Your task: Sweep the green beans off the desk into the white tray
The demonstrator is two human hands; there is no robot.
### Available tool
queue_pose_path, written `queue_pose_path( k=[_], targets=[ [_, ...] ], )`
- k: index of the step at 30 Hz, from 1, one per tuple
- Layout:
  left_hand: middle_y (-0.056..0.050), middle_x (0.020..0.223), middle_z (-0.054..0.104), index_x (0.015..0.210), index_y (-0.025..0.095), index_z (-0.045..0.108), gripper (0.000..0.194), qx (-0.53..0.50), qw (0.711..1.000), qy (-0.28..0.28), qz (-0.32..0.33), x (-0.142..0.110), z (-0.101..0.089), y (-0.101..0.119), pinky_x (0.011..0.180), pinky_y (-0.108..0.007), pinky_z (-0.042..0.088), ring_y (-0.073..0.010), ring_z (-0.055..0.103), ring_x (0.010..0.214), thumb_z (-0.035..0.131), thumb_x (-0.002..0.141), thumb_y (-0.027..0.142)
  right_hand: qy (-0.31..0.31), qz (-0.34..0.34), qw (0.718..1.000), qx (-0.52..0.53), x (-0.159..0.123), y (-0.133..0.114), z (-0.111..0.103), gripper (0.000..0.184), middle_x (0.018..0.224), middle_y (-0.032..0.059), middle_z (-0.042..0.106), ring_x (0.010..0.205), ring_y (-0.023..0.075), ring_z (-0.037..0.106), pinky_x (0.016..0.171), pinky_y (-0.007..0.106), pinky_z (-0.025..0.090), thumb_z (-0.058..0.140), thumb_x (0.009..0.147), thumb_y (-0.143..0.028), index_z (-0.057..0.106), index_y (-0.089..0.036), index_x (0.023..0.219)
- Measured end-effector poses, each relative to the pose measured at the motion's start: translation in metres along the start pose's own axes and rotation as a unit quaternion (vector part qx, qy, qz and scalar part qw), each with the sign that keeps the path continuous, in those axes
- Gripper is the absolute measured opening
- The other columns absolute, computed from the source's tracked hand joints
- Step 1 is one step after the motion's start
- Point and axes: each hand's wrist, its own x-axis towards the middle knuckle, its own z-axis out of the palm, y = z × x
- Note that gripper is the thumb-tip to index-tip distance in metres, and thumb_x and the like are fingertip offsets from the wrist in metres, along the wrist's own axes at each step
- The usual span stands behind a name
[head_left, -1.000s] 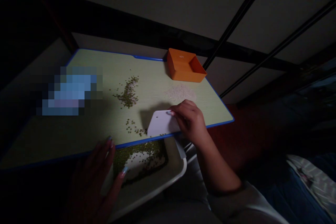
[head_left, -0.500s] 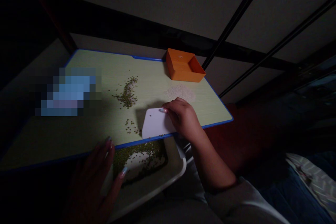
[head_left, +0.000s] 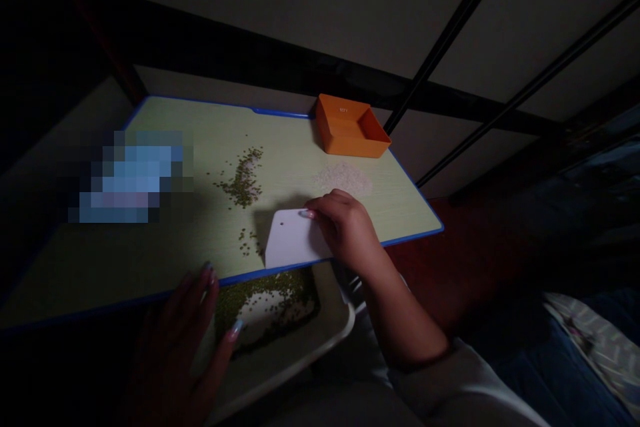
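Observation:
My right hand (head_left: 345,227) grips a white plastic scraper (head_left: 295,240) by its upper right part. The scraper stands tilted on the table (head_left: 185,147), its lower edge at the blue front rim. Just left of it lie a few scattered green beads or beans (head_left: 245,242), too small to name surely. Farther back is a larger green pile (head_left: 244,180) mixed with pale bits. Below the rim, a white tub (head_left: 335,327) holds many of the same green grains. My left hand (head_left: 185,340), fingers apart, is at the tub's left side, close to the table edge.
An orange open box (head_left: 355,137) stands at the table's back right corner. Pale grains (head_left: 345,177) are spread in front of it. A blurred-out bluish object (head_left: 135,177) lies at the left. Behind the table rises a panelled wall (head_left: 280,7).
My right hand has drawn the scraper slightly left and toward the front edge. Grains that showed along its lower edge are gone from there. My left hand has barely moved.

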Motion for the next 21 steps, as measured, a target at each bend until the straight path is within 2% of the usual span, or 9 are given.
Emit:
queue_pose_path(
  k=[5, 9, 13, 17, 21],
  targets=[
    [-0.005, 0.156, 0.048, 0.153, 0.037, 0.021, 0.067, 0.005, 1.0, 0.012, 0.005, 0.0, 0.001, -0.002, 0.106, -0.065, 0.049, -0.032, 0.045, 0.144, 0.042, 0.089, 0.042, 0.021, -0.017, 1.0, 0.008, -0.006, -0.001, -0.003, 0.023, 0.081, 0.0058, 0.071, 0.079, 0.0194, 0.061, 0.074, 0.032, 0.048, 0.049, 0.098, -0.021, 0.071, -0.02, 0.09],
    [-0.003, 0.157, 0.048, 0.153, 0.037, 0.02, 0.068, 0.005, 1.0, 0.01, 0.005, 0.0, 0.0, -0.002, 0.108, -0.061, 0.049, -0.0301, 0.046, 0.144, 0.043, 0.089, 0.041, 0.119, -0.034, 0.992, 0.001, -0.017, 0.0, -0.018, 0.019, 0.079, 0.0049, 0.07, 0.076, 0.0181, 0.06, 0.069, 0.032, 0.047, 0.05, 0.098, -0.018, 0.067, -0.02, 0.09],
    [-0.003, 0.157, 0.048, 0.153, 0.037, 0.021, 0.069, -0.005, 1.0, 0.012, -0.002, 0.001, -0.001, 0.0, 0.113, -0.059, 0.045, -0.0289, 0.044, 0.145, 0.045, 0.088, 0.038, 0.205, -0.041, 0.976, -0.056, -0.039, 0.001, -0.036, 0.014, 0.075, 0.0025, 0.067, 0.072, 0.0175, 0.059, 0.067, 0.032, 0.046, 0.054, 0.097, -0.015, 0.065, -0.022, 0.092],
    [-0.002, 0.157, 0.048, 0.152, 0.039, 0.021, 0.069, -0.009, 1.0, 0.014, -0.003, 0.001, -0.001, 0.002, 0.115, -0.057, 0.043, -0.0268, 0.043, 0.146, 0.045, 0.088, 0.037, 0.19, -0.08, 0.974, -0.092, -0.067, -0.002, -0.041, 0.017, 0.078, 0.0029, 0.069, 0.073, 0.0179, 0.06, 0.072, 0.035, 0.049, 0.054, 0.094, -0.01, 0.064, -0.023, 0.098],
    [-0.004, 0.158, 0.047, 0.153, 0.037, 0.019, 0.07, -0.005, 1.0, 0.008, 0.006, 0.0, -0.001, 0.001, 0.112, -0.061, 0.045, -0.0292, 0.042, 0.147, 0.046, 0.089, 0.036, 0.164, -0.129, 0.973, -0.101, -0.093, -0.003, -0.031, 0.023, 0.083, 0.0053, 0.072, 0.076, 0.0194, 0.063, 0.082, 0.041, 0.052, 0.054, 0.09, -0.005, 0.065, -0.019, 0.105]
  ],
)
